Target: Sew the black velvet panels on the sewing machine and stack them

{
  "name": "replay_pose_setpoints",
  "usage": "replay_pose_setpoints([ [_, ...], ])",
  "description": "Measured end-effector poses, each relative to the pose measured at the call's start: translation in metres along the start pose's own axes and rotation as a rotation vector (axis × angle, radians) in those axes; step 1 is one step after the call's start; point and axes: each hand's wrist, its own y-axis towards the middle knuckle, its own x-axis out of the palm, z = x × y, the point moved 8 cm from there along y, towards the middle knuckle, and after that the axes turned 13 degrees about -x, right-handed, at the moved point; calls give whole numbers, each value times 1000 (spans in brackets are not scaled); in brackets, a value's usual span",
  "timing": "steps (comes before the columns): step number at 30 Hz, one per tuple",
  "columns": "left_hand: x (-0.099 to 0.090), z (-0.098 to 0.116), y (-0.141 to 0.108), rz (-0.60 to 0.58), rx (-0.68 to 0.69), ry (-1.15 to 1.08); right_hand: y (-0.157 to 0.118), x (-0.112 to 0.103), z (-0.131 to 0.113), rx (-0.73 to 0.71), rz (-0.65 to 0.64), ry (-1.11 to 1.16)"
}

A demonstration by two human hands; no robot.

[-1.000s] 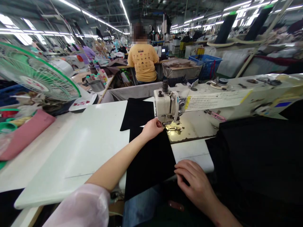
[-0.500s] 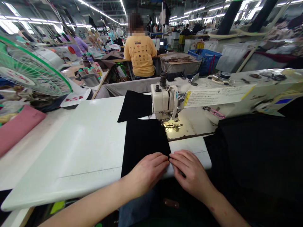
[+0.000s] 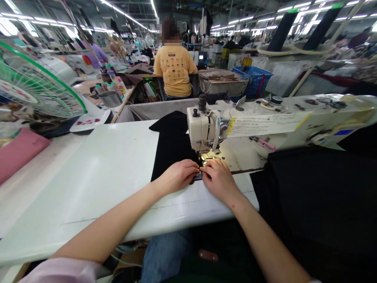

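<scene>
A black fabric piece [image 3: 172, 147] lies on the white table, its right edge running under the head of the sewing machine [image 3: 203, 127]. My left hand [image 3: 179, 175] is closed on the near right corner of this fabric, just in front of the needle area. Fingertip to fingertip with it, my right hand [image 3: 219, 177] pinches the same corner, close to the lit metal plate. The fabric between the fingertips is mostly hidden. Behind, a pointed end of black fabric spreads left of the machine.
A large black cloth pile [image 3: 318, 196] covers the right side. At the left stand a green-rimmed fan [image 3: 38, 84] and pink fabric [image 3: 23, 153]. Pink snips [image 3: 265, 144] lie under the machine arm. A person in a yellow shirt [image 3: 173, 70] sits beyond.
Both hands have moved forward toward the needle with the fabric's near edge. The fabric has fed further back, and its far part has shifted and now ends in a point at the left.
</scene>
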Motion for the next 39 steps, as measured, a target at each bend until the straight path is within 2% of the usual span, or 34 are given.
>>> replay_pose_setpoints([
  [4, -4, -20, 18, 3, -33, 16, 11, 3, 5, 16, 16, -22],
  [7, -4, -28, 24, 10, -63, 47, 3, -11, -11, 6, 62, -12],
  [9, 0, -28, 23, 18, -78, 85, -11, -35, -28, -9, 132, 11],
  [12, 4, -31, 17, 66, -148, 142, -46, -94, -38, 12, 302, 6],
  [14, 4, -38, 12, 104, -221, 168, -75, -135, -20, 140, 354, -156],
  [16, 0, -48, 9, 120, -283, 178, -109, -171, 12, 311, 368, -362],
  [18, -7, -59, 8, 121, -318, 169, -138, -190, 50, 420, 300, -463],
  [22, -22, -71, 4, 111, -331, 153, -170, -189, 104, 475, 241, -352],
  [27, -26, -66, -4, 111, -357, 180, -180, -183, 125, 711, 219, -218],
  [29, -25, -55, -8, 122, -367, 200, -186, -193, 123, 848, 302, -122],
  [31, -23, -30, -12, 115, -316, 186, -189, -209, 106, 930, 445, -113],
  [33, -22, 8, -16, 93, -201, 84, -178, -220, 73, 868, 567, -123],
  [34, -23, 30, -18, 81, -138, 1, -164, -218, 54, 781, 575, -59],
  [35, -26, 52, -20, 70, -82, -95, -146, -210, 35, 667, 567, 68],
  [36, -30, 72, -22, 60, -35, -197, -126, -191, 18, 583, 448, 257],
  [39, -42, 118, -21, 33, 57, -471, -88, -127, -24, 564, 145, 894],
])
